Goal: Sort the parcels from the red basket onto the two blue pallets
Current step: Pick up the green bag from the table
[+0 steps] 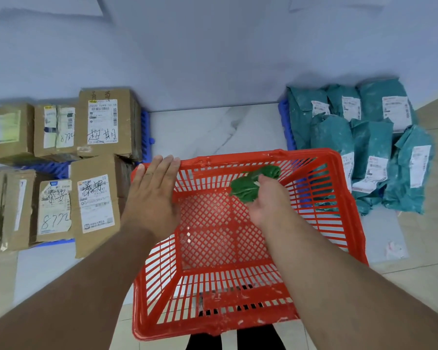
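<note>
Head view: right hand [264,198] grips a small crumpled green parcel [253,183] above the red basket [213,322]; left hand [153,188] lies flat, fingers spread, on the far-left rim. Lift clear of the right wall – then carry toward the teal bags [372,152]; bare floor [213,127] between both pallets offers room, cardboard boxes [96,195] crowd the left.

we see only slivers of the left blue pallet [145,127], the cardboard boxes [106,122] covering the rest. the right blue pallet [283,114] shows just its left edge beside the teal mailer bags [369,147]. the leftmost boxes are cut off by the frame. label print on the bags is too small to read. our right hand [268,200] hides part of the green bundle [253,183].
</note>
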Demonstrator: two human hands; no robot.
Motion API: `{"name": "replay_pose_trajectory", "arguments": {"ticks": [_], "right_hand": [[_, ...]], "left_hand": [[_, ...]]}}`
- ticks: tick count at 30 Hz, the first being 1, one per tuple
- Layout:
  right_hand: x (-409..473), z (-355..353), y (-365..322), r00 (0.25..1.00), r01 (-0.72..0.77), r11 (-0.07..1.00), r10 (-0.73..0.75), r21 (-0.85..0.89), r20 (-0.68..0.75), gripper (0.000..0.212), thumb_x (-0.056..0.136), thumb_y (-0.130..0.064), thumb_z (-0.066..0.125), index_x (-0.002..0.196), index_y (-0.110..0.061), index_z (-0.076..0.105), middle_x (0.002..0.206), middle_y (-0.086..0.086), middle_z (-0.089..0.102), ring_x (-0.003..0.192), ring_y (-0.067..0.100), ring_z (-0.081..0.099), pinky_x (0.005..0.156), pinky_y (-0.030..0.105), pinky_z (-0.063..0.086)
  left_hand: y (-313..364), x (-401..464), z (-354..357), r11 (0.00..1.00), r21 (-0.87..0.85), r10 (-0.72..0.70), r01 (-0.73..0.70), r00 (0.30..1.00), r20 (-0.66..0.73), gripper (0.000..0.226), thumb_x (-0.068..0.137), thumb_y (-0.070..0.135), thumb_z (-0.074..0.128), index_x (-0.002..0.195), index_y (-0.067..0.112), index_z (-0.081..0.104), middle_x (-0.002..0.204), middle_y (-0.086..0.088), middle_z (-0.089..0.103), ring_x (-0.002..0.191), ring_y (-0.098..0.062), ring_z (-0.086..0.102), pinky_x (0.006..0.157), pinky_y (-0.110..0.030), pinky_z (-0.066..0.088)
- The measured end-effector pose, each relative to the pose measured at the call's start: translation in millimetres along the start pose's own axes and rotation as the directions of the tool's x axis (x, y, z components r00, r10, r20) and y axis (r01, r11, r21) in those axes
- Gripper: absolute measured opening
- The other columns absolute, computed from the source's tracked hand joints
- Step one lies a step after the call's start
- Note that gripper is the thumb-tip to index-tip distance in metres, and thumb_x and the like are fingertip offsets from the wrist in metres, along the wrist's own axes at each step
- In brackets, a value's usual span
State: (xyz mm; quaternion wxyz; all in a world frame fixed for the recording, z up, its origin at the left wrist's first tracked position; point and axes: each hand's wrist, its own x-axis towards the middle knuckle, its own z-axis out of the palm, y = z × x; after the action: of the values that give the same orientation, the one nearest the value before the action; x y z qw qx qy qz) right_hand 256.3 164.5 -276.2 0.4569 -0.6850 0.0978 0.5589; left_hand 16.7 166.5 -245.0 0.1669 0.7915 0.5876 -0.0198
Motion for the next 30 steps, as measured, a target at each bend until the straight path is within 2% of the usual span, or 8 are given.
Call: {"name": "replay_pose_trajectory", "arguments": {"ticks": [3,9,15,20,22,24,25,30], "right_hand": [[-23.2,30.6,22.5,0.981,-0.1,0.991,0.113,-0.091,0.156,0.014,0.107,-0.017,0.055,0.107,-0.01,0.066,0.116,0.017,0.074,0.109,0.036,0.074,0.104,0.054,0.058],[-44.3,42.7,48.7,0.873,-0.111,0.95,0.233,-0.291,0.429,0.03,0.106,-0.019,0.056,0.133,-0.013,0.067,0.126,0.015,0.077,0.117,0.033,0.074,0.107,0.052,0.057],[-52.1,-50.6,18.2,0.96,-0.113,0.96,0.172,-0.254,0.221,0.036,0.107,-0.013,0.052,0.142,-0.005,0.057,0.128,0.019,0.075,0.116,0.037,0.074,0.105,0.058,0.057],[-92.5,-96.6,-5.0,0.993,-0.026,0.914,0.071,-0.405,0.096,0.028,0.107,-0.008,0.049,0.128,-0.005,0.067,0.128,0.025,0.074,0.115,0.042,0.072,0.101,0.059,0.058],[-114.0,-107.1,-13.6,0.99,0.088,0.775,0.001,-0.626,0.14,0.022,0.105,-0.01,0.052,0.112,-0.012,0.073,0.12,0.021,0.077,0.106,0.036,0.074,0.102,0.058,0.057],[-134.0,-114.5,-19.4,0.973,0.217,0.504,-0.041,-0.836,0.228,0.022,0.106,-0.015,0.053,0.113,-0.016,0.075,0.112,0.012,0.079,0.105,0.032,0.074,0.101,0.053,0.057],[-142.7,-117.5,-22.2,0.963,0.26,0.394,-0.038,-0.882,0.267,0.023,0.107,-0.017,0.053,0.116,-0.018,0.074,0.109,0.01,0.078,0.103,0.03,0.074,0.097,0.047,0.058],[-174.1,-136.6,-39.4,0.907,0.421,0.107,-0.036,-0.901,0.42,0.021,0.11,-0.016,0.048,0.117,-0.023,0.066,0.102,-0.005,0.071,0.1,0.022,0.067,0.074,0.024,0.049]], "left_hand": [[0.2,0.0,-0.4,1.0,0.017,0.005,-0.005,1.0,-0.002,0.083,0.096,0.043,0.048,0.166,0.02,0.011,0.174,-0.004,0.016,0.162,-0.022,0.005,0.132,-0.049,0.002],[-5.2,-0.8,-1.1,1.0,0.002,0.005,-0.005,1.0,-0.007,0.093,0.087,0.019,0.062,0.167,0.017,0.013,0.175,-0.004,0.014,0.162,-0.023,0.004,0.132,-0.048,0.002],[-2.3,-4.5,-15.3,0.988,-0.153,0.013,-0.003,0.998,0.061,0.084,0.098,0.023,0.055,0.167,0.021,0.008,0.176,0.001,0.004,0.162,-0.016,-0.004,0.13,-0.039,-0.008],[-2.9,-68.2,-31.1,0.926,-0.358,-0.12,0.119,0.993,0.018,0.057,0.101,0.023,0.05,0.157,0.019,0.042,0.162,-0.005,0.045,0.15,-0.028,0.041,0.124,-0.046,0.035],[7.2,-110.0,-28.5,0.922,-0.376,-0.087,0.096,0.995,0.042,0.048,0.099,0.032,0.047,0.142,0.014,0.059,0.143,-0.007,0.064,0.131,-0.03,0.06,0.111,-0.045,0.048],[23.4,-150.6,-21.3,0.94,-0.339,-0.009,0.047,0.994,0.113,0.05,0.099,0.045,0.042,0.132,0.018,0.067,0.132,-0.004,0.071,0.12,-0.026,0.066,0.103,-0.042,0.053],[33.3,-166.9,-17.1,0.953,-0.303,0.037,0.011,0.988,0.151,0.054,0.098,0.052,0.039,0.131,0.02,0.068,0.13,-0.001,0.072,0.118,-0.024,0.067,0.102,-0.041,0.054],[54.3,-196.6,14.1,0.991,-0.104,0.115,-0.09,0.955,0.274,0.058,0.095,0.061,0.036,0.118,0.023,0.074,0.119,0.004,0.076,0.11,-0.021,0.069,0.106,-0.044,0.053]]}}
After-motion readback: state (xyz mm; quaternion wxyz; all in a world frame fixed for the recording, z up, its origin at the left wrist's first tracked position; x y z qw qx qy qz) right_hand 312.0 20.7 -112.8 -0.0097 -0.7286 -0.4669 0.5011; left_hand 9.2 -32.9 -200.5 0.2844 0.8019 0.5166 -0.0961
